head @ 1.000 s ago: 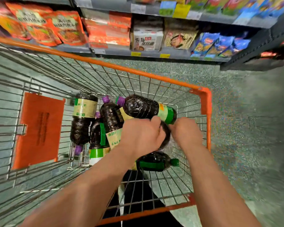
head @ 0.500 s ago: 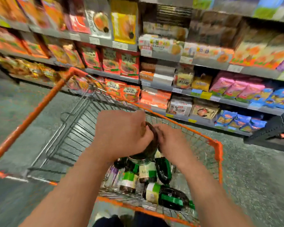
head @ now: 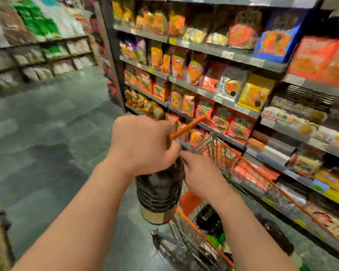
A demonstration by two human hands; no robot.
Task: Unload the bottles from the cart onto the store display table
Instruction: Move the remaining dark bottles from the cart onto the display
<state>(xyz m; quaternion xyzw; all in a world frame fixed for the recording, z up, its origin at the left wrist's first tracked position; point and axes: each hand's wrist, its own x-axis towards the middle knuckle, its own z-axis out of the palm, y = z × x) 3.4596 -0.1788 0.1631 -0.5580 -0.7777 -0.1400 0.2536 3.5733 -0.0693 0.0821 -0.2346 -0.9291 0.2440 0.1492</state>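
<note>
A dark bottle (head: 158,192) with a pale label near its lower end hangs in the air, lifted clear of the cart. My left hand (head: 141,142) grips its upper end from above. My right hand (head: 201,176) holds its right side, fingers curled against it. The wire cart (head: 233,194) with an orange rim stands below and to the right. More dark bottles (head: 209,218) lie in the cart's bottom, partly hidden by my right forearm. The display table is out of view.
Tall shelves (head: 223,98) packed with orange and red food packets run along the right, close behind the cart. Grey tiled aisle floor (head: 47,143) stretches to the left. Another shelf row (head: 37,55) stands at the far left.
Both hands have lifted the bottle up and left, out of the cart. My view has swung left and upward, bringing the aisle floor into sight.
</note>
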